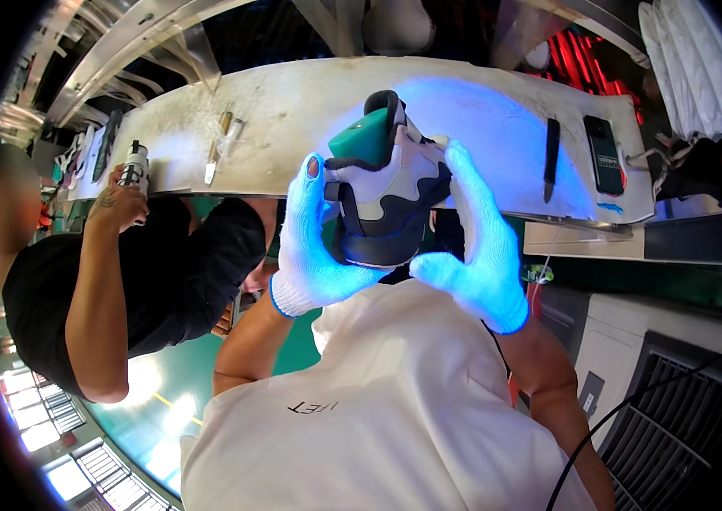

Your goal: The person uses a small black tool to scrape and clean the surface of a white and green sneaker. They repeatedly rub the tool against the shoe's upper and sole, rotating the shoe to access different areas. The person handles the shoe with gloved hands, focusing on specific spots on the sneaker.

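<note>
While both hands [306, 243] hold the shoe [369, 192], its toe is obscured.

We're spotting two decent lanes over the tabletop [272, 119]: one's running between the left hand [297, 243] and the thin tool [214, 153] at upper left, the other between the right hand [484, 243] and the slim black tool [552, 153] at upper right. Dead center, the shoe [374, 196] is plugging the gap between both gloves. Further right, a dark phone [604, 157] is crowding things, and at left a co-worker's hand [123, 202] with a container [136, 162] is blocking the table edge.
</note>
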Action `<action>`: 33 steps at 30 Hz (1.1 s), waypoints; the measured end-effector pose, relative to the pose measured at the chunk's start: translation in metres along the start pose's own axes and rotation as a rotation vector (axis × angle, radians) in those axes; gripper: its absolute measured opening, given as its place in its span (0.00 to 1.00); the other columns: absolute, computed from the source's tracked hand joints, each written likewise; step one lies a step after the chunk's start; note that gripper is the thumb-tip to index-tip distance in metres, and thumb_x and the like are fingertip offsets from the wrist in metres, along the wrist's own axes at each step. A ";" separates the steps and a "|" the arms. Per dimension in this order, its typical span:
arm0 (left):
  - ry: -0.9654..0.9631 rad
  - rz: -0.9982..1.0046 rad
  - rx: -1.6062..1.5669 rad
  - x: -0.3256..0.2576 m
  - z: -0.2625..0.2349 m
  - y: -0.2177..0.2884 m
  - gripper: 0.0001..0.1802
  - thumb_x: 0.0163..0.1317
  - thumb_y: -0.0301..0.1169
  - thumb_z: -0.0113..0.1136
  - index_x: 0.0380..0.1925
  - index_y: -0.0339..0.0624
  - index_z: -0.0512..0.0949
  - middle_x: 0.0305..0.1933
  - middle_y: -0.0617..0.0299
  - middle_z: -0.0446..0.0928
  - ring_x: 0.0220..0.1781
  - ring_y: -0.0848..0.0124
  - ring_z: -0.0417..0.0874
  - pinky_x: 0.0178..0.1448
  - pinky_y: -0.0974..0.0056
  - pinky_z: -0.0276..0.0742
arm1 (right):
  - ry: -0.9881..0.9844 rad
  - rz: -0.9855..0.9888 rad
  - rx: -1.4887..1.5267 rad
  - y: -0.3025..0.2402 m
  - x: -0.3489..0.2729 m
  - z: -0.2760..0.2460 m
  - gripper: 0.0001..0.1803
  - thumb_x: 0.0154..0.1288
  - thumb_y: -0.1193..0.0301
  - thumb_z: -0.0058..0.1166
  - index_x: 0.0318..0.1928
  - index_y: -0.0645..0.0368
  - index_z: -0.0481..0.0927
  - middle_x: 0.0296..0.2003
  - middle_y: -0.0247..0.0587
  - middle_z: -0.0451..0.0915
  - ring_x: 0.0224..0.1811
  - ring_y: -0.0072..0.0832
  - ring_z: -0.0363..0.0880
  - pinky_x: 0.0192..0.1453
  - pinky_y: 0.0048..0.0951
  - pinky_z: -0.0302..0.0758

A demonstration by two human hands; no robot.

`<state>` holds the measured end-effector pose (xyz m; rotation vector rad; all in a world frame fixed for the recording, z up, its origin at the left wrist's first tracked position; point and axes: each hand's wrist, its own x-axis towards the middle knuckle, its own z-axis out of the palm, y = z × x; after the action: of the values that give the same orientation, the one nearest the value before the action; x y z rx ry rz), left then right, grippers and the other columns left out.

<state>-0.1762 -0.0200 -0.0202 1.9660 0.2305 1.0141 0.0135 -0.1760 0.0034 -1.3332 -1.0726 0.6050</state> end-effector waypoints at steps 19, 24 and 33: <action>-0.186 -0.252 0.482 0.039 -0.045 0.033 0.69 0.38 0.29 0.90 0.85 0.46 0.64 0.76 0.45 0.69 0.71 0.49 0.79 0.69 0.52 0.82 | 0.686 0.162 -1.104 0.124 0.065 -0.150 0.47 0.72 0.52 0.74 0.83 0.60 0.69 0.76 0.64 0.75 0.75 0.61 0.76 0.80 0.57 0.73; -0.228 -0.247 0.416 0.061 -0.053 0.011 0.64 0.36 0.32 0.90 0.80 0.50 0.71 0.68 0.46 0.75 0.64 0.50 0.82 0.70 0.52 0.83 | 0.397 0.182 -1.139 0.153 0.061 -0.144 0.48 0.71 0.60 0.71 0.84 0.60 0.64 0.61 0.63 0.85 0.61 0.59 0.87 0.66 0.55 0.82; -0.489 -0.279 0.558 0.120 -0.046 0.047 0.71 0.37 0.41 0.92 0.85 0.42 0.65 0.76 0.45 0.72 0.76 0.48 0.77 0.77 0.52 0.75 | 0.134 0.377 0.499 0.069 0.107 -0.073 0.11 0.81 0.61 0.64 0.47 0.55 0.84 0.32 0.31 0.81 0.33 0.22 0.81 0.38 0.28 0.77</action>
<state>-0.1421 0.0421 0.0971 2.5221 0.5357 0.2776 0.1383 -0.1044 -0.0265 -1.1140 -0.5105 0.9761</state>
